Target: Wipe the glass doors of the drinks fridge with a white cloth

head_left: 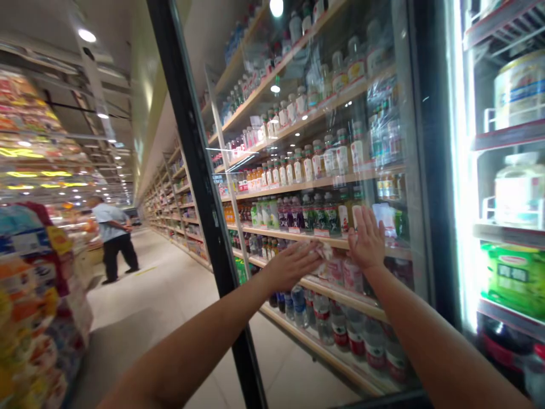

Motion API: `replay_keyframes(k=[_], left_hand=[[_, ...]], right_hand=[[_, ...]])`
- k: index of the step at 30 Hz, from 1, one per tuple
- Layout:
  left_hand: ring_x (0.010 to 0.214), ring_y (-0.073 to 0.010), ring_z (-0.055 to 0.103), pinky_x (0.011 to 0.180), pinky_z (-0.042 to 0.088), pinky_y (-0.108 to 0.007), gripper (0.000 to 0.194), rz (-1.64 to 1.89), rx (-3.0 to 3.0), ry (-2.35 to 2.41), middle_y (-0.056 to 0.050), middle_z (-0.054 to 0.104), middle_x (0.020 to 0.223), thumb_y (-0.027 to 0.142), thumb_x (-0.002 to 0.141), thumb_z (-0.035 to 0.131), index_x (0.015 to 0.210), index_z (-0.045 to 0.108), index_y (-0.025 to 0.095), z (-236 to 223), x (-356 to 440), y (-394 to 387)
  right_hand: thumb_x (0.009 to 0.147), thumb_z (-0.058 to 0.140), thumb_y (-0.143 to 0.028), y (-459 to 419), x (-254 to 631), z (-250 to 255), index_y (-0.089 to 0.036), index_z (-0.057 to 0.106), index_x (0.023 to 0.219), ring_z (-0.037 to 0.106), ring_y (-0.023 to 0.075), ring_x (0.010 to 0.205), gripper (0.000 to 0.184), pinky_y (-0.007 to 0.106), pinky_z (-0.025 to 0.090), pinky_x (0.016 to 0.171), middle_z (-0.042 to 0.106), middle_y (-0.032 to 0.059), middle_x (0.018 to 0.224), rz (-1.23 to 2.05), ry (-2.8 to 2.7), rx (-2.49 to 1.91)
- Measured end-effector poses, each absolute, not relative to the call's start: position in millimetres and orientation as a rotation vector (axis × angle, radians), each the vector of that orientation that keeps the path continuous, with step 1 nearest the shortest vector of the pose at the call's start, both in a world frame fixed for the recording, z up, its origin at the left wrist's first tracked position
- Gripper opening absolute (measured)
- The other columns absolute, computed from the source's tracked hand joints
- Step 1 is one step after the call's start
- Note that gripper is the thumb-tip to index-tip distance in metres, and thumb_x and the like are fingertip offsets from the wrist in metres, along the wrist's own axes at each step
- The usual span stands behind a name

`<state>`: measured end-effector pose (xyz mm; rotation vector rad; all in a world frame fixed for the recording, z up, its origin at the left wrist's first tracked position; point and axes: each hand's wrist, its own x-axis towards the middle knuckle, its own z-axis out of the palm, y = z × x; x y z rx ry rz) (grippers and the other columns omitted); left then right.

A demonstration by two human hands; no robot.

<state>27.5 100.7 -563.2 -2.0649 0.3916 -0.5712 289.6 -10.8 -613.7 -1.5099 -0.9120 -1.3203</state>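
Note:
A glass door (298, 136) with a black frame stands open in front of me, with drink shelves visible through it. My left hand (293, 266) presses a crumpled whitish cloth (322, 250) against the pane, fingers stretched over it. Whether that cloth is paper or fabric, I cannot tell. Farther right, my right hand (367, 238) is raised with its palm toward the glass and its fingers up and slightly apart. It holds nothing and appears to touch the pane.
On the right is a lit cooler (508, 230) with packaged goods on its racks. Shelves of bottles (315, 213) line the aisle behind the glass. At left, a stack of colourful packages (34, 307) borders the floor (170, 278), where a person (113, 233) stands farther off.

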Motion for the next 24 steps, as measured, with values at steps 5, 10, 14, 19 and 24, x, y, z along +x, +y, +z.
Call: replay_keyframes(k=[5,10,14,19,24], left_hand=[[0.157,-0.0292,0.023,0.129,0.023,-0.048,0.054,-0.846,-1.997,0.166,-0.010,0.045,0.159,0.014,0.102,0.047,0.156,0.043,0.013,-533.6,64.8,86.4],[0.155,-0.0308,0.027,0.128,0.027,-0.047,0.052,-0.748,-2.042,0.200,-0.011,0.043,0.161,0.019,0.103,0.046,0.154,0.046,0.012,-570.6,88.4,71.9],[0.154,-0.0285,0.029,0.128,0.027,-0.048,0.051,-0.644,-2.061,0.312,-0.010,0.042,0.162,0.020,0.104,0.045,0.155,0.044,0.013,-588.7,88.0,72.2],[0.155,-0.0294,0.026,0.128,0.028,-0.050,0.052,-0.940,-2.050,0.081,-0.012,0.047,0.158,0.018,0.104,0.045,0.156,0.043,0.012,-581.4,94.4,73.9],[0.156,-0.0221,0.025,0.125,0.036,-0.040,0.053,-1.212,-2.113,0.006,-0.016,0.043,0.160,0.017,0.105,0.039,0.157,0.034,0.007,-584.1,107.9,74.0]], right_hand=[[0.106,0.038,-0.034,-11.3,289.0,-613.3,-0.020,0.030,0.163,0.037,0.0242,0.152,0.059,0.048,0.023,0.127,0.041,0.0125,0.162,-1.306,-0.923,-1.521],[0.107,0.037,-0.034,-12.5,288.2,-613.4,-0.021,0.028,0.163,0.035,0.0236,0.153,0.058,0.046,0.023,0.127,0.042,0.0117,0.161,-1.336,-0.922,-1.508],[0.107,0.037,-0.033,-11.6,292.4,-612.3,-0.023,0.026,0.164,0.035,0.0236,0.153,0.059,0.048,0.022,0.128,0.041,0.0121,0.162,-1.279,-0.942,-1.511],[0.107,0.036,-0.032,-22.6,274.8,-611.0,-0.025,0.026,0.164,0.032,0.0267,0.154,0.058,0.056,0.028,0.125,0.038,0.0121,0.164,-1.117,-0.962,-1.456],[0.105,0.038,-0.025,-32.6,213.6,-621.0,-0.027,0.011,0.167,0.031,0.0251,0.155,0.067,0.051,0.037,0.124,0.031,0.0130,0.166,-1.028,-1.312,-1.227]])
